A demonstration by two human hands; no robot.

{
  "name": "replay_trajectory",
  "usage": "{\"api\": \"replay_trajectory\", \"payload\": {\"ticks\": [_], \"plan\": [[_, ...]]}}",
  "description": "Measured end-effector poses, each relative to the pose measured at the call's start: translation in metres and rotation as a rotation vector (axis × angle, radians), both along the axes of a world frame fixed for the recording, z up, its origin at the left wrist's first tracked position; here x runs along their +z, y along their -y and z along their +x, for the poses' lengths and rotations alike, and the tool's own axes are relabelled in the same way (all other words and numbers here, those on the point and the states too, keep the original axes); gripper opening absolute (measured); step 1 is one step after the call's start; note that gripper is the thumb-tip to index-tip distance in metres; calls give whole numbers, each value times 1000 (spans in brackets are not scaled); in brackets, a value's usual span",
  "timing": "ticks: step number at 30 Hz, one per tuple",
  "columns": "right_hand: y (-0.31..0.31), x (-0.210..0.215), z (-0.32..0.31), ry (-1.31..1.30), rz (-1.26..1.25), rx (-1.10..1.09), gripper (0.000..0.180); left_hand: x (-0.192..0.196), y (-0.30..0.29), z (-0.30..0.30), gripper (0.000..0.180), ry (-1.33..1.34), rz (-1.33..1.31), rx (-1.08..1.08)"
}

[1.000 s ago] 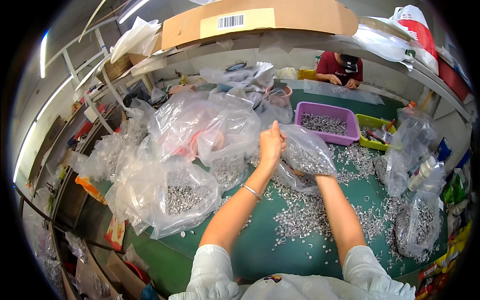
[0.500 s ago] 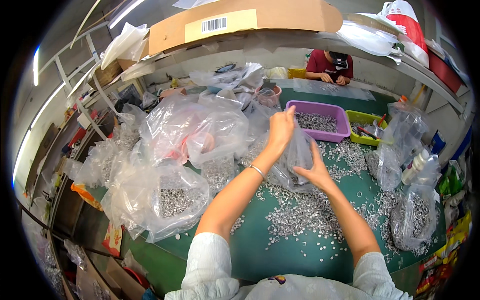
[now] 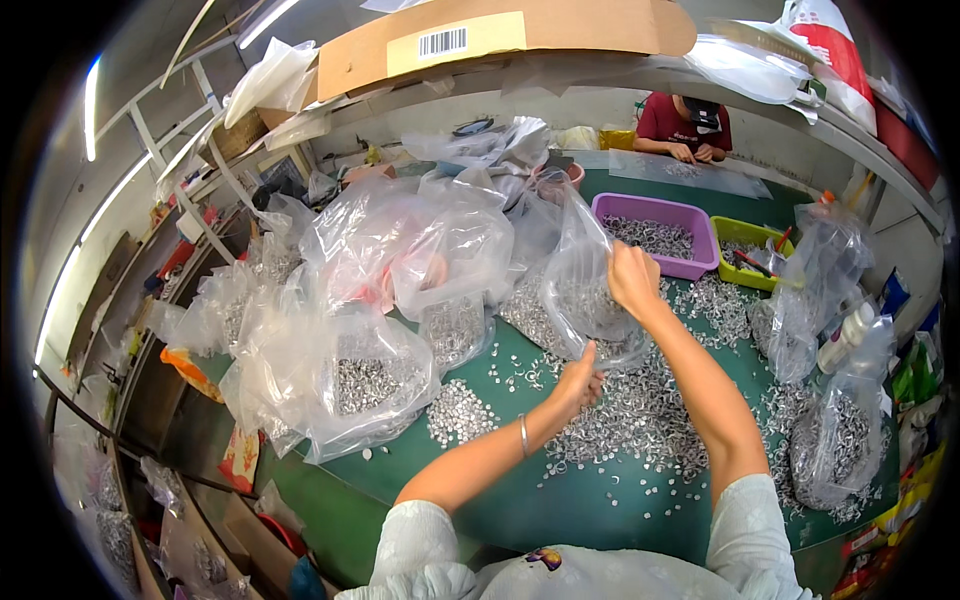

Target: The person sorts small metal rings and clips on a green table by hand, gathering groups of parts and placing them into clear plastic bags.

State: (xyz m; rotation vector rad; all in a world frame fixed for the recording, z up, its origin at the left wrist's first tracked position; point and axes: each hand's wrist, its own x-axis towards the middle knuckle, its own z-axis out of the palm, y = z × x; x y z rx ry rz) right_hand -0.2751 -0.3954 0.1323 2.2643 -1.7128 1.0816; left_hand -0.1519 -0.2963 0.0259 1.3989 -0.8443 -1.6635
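A clear plastic bag [image 3: 585, 290] of small metal pieces stands tilted over the middle of the green table. My right hand [image 3: 635, 280] is closed on the bag's right side, its fingers wrapped around the film. At the bottom edge of the bag is my left hand [image 3: 577, 385], thumb up against the film and fingers curled under it. Below and right of the bag spreads a loose heap of silvery ring-like pieces [image 3: 640, 420]. Small flat discs [image 3: 460, 413] lie in a pile left of my left hand.
Several filled clear bags [image 3: 370, 385] crowd the table's left side; another bag [image 3: 830, 450] stands at the right. Behind are a purple basket [image 3: 707, 235] and a green basket [image 3: 720, 262] of parts. A cardboard box [image 3: 580, 30] sits overhead. Across the table a person [image 3: 680, 125] handles small pieces.
My left hand has gone from the bag's top down to its bottom edge. My right hand has risen from the bag's lower side to its upper right. The disc pile has come into view.
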Motion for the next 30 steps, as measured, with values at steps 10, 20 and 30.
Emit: {"api": "replay_trajectory", "payload": {"ticks": [10, 20, 30], "plan": [[13, 73, 5, 152, -70, -38, 20, 57, 51, 6, 50, -21, -452, 147], [-1, 118, -1, 172, -190, 27, 24, 38, 36, 7, 53, 56, -459, 67], [-66, 105, -43, 176, -250, -48, 18, 8, -19, -13, 65, 48, -139, -258]]}}
